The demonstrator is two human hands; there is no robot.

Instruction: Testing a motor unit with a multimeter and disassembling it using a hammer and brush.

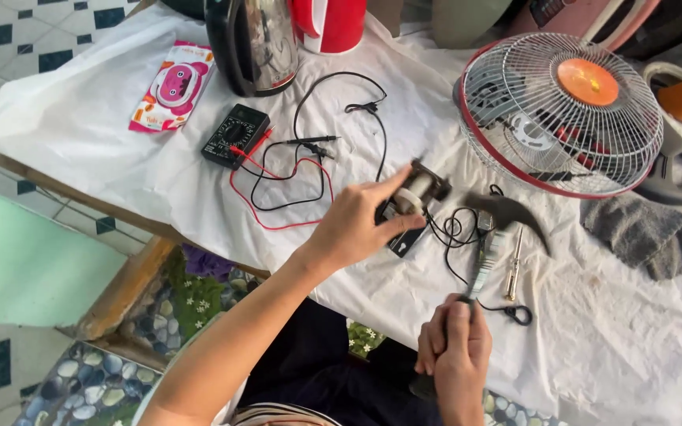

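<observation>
Fingers [388, 196] steady motor [418, 192], seemingly beside fan [562, 110].

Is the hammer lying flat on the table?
No, the right hand grips the hammer by its handle and holds it up beside the small motor in the left hand.

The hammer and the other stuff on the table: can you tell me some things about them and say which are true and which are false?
1. The right hand grips a hammer by its handle. True.
2. The left hand holds a banana. False: its fingers hold a small motor part.
3. The fan has an orange centre. True.
4. The black multimeter hangs on a wall. False: it lies on the white cloth, with red and black leads.
5. A screwdriver lies near the hammer. True.
6. The kettle sits on the floor. False: it stands on the cloth.
</observation>
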